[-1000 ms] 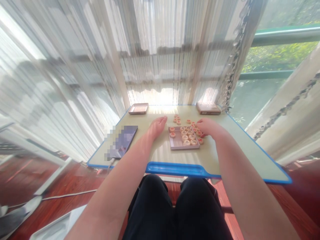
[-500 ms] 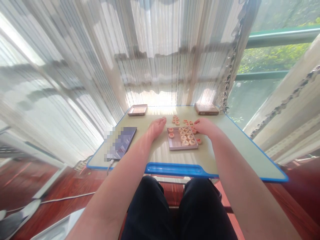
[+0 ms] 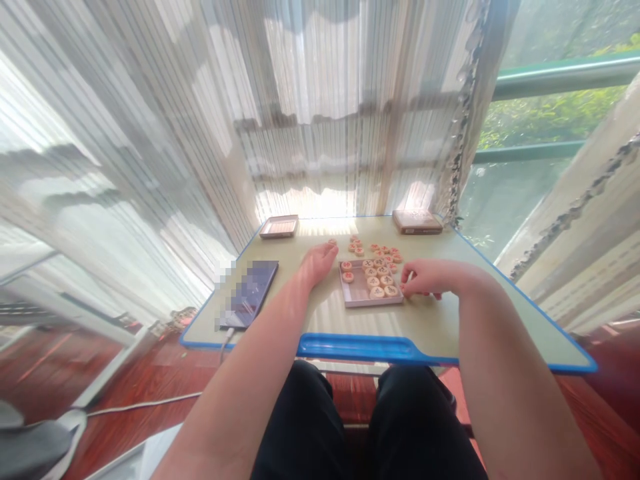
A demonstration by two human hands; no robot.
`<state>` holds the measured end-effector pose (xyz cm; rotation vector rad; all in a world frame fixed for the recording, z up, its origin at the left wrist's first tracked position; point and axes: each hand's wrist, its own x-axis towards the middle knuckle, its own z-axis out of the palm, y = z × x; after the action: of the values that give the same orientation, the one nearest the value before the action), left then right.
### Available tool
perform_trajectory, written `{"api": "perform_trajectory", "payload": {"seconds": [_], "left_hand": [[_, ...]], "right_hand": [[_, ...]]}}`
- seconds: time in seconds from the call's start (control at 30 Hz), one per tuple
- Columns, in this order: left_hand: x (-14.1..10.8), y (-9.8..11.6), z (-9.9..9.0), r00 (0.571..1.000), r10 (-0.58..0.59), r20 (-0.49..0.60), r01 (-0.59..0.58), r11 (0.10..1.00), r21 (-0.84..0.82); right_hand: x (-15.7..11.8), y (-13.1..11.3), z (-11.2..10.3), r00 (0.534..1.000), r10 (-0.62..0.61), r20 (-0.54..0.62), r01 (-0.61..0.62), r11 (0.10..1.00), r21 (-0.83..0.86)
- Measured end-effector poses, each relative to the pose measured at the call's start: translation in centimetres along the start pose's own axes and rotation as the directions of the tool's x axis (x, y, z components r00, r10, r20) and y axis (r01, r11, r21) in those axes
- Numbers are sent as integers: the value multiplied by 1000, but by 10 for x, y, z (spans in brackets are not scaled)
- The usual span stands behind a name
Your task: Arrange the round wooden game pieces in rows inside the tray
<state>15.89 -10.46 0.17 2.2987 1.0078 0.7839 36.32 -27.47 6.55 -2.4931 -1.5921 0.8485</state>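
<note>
Trough (image 3: 357,347) in blue runs along the near edge of the table (image 3: 325,319). Just past it: shallow open box (image 3: 373,303), part filled. I count ten xiangqi discs in it: eight black pieces (image 3: 373,282) in two columns at the right, two red pieces (image 3: 348,277) one behind the other at the back left. Roughly a dozen outside, so I'd call it a bit under half done.

Right hand (image 3: 425,275) is palm down beside the box's right wall, thumb and forefinger close together at a disc mostly hidden by them; can't tell if they're clamped on it. Left hand (image 3: 319,262) rests left of the box, fingers together; something pale at the tips, can't tell whether it's held. Tablet (image 3: 255,293) lies further left, cable plugged in.

Beyond the box, loose pieces: small cluster (image 3: 352,247) of about four straight behind, bigger red group (image 3: 385,250) to the right.

Far edge: shallow tray (image 3: 279,234) back left, no discs visible inside; flat carton (image 3: 417,222) back right, looks closed, contents unknown.
</note>
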Motion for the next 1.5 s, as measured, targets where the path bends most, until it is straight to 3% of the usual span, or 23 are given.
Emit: {"api": "perform_trajectory", "payload": {"seconds": [0.17, 0.3, 0.4, 0.57, 0.7, 0.77, 0.83, 0.97, 1.23, 1.3, 1.43, 1.5], "left_hand": [[4, -1, 1, 1000, 6, 2, -6, 1000, 8], [4, 0, 2, 1000, 21, 5, -22, 1000, 17], [2, 1, 1, 999, 33, 9, -33, 999, 33], [0, 1, 0, 999, 38, 20, -39, 998, 47], [2, -2, 1, 999, 44, 15, -44, 998, 49], [3, -4, 2, 999, 50, 12, -50, 997, 51], [3, -5, 3, 999, 48, 4, -48, 997, 53], [3, -4, 2, 1000, 24, -1, -23, 998, 50], [1, -1, 1, 999, 36, -1, -36, 998, 60], [0, -1, 0, 1000, 31, -2, -30, 997, 66], [1, -2, 1, 999, 40, 19, -41, 995, 94], [1, -3, 1, 999, 50, 17, -51, 994, 99]], "right_hand": [[1, -1, 1, 999, 7, -46, -7, 1000, 7], [13, -4, 4, 979, 1, -203, -4, 1000, -14], [23, -3, 7, 942, -67, -330, 54, 997, -49], [36, -2, 11, 902, -83, -423, 47, 994, -95], [48, -2, 18, 816, -66, -574, 40, 997, -58], [55, -1, 24, 819, -46, -571, 40, 999, -23], [63, 0, 29, 857, -42, -514, 37, 999, -19], [81, 4, 34, 889, -131, -439, 102, 991, -90], [89, 0, 34, 851, -192, -489, 158, 981, -110], [83, -2, 32, 819, -195, -539, 153, 981, -122], [69, -5, 24, 727, -78, -682, 33, 996, -79], [64, -5, 20, 749, -3, -663, -7, 1000, -13]]}}
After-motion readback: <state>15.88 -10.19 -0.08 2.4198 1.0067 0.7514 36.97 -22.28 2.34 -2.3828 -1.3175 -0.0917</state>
